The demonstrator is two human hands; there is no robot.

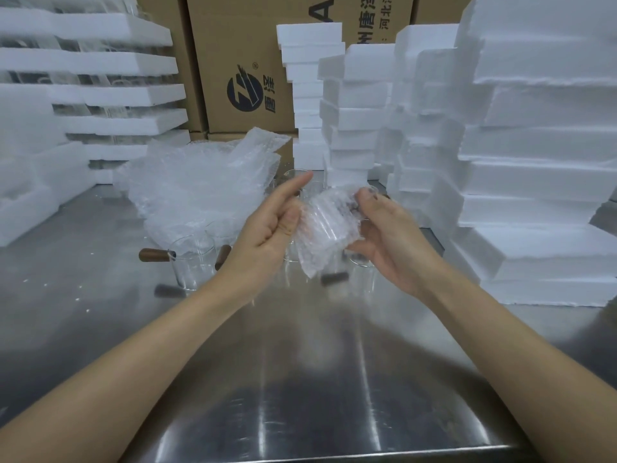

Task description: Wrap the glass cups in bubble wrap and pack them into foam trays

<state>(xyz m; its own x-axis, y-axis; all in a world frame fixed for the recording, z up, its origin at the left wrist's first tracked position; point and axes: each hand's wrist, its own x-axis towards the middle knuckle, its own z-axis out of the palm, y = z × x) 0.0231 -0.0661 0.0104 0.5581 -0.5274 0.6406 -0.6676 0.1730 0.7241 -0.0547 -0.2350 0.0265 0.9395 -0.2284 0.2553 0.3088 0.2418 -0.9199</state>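
A glass cup wrapped in bubble wrap (pixel 329 225) is held up between both hands above the steel table (pixel 300 379). My left hand (pixel 270 225) touches its left side with the thumb against the wrap and the index finger stretched out. My right hand (pixel 387 228) grips the right side, fingers curled over the top of the wrap. A bare glass cup with a brown wooden handle (pixel 192 262) stands on the table to the left. More glass cups (pixel 362 275) stand below and behind the hands, partly hidden. A heap of bubble wrap sheets (pixel 200 185) lies behind.
Stacks of white foam trays (pixel 541 182) rise at the right and at the middle back (pixel 354 111). Foam trays loaded with glasses (pixel 110 95) are stacked at the left. Cardboard boxes (pixel 233 61) stand along the back.
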